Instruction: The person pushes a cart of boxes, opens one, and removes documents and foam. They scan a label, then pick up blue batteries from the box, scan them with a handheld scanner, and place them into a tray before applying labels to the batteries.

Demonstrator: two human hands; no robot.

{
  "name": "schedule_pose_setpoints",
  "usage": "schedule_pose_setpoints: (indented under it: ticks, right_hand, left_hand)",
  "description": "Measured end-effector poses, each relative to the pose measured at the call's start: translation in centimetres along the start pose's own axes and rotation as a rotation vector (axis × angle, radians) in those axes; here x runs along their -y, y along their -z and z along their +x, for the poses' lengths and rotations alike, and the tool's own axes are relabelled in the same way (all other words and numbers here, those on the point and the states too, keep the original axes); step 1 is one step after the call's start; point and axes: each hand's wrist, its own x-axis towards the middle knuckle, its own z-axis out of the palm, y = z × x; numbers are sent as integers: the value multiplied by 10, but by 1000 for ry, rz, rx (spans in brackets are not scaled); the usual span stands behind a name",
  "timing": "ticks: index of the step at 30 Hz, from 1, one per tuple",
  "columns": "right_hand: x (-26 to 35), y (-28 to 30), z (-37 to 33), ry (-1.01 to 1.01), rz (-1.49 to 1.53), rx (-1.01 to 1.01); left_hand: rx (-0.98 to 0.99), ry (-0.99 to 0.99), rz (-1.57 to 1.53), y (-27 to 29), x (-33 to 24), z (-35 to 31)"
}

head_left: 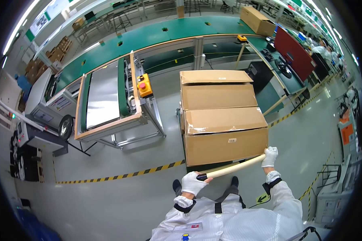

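Note:
In white gloves, my left hand (192,183) and my right hand (270,156) are closed round the two ends of a pale yellow push-cart handle (239,166). Black wrapping shows on the bar beside my left hand. Beyond the handle, large brown cardboard boxes (226,145) rest on the cart, whose dark edge (207,167) shows beneath them. Clear tape runs over the nearest box, and its front carries a small white label. The cart's wheels are hidden.
To the left stands a roller conveyor frame (137,119) with a yellow box bearing a red button (144,85). A long green workbench (149,37) runs across the back. At right is a desk with a red panel (295,52). Yellow-black tape (149,170) marks the grey floor.

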Motion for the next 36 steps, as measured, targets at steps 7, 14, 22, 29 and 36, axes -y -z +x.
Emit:
schedule_pose_setpoints:
  ticks: [7, 14, 22, 29, 36]
  right_hand:
    - [45, -13, 41, 108, -167, 154]
    - [107, -8, 100, 157, 75, 29]
    - [130, -41, 180, 186, -2, 243]
    - [150, -58, 216, 107, 53, 244]
    - [165, -62, 191, -424, 826, 281]
  left_hand:
    - [-789, -267, -26, -16, 48, 42]
    - [-845, -245, 56, 12, 78, 86]
    - [-811, -300, 66, 25, 89, 143]
    - [-826, -190, 120, 41, 93, 192]
    - [-1160, 387, 492, 27, 61, 212]
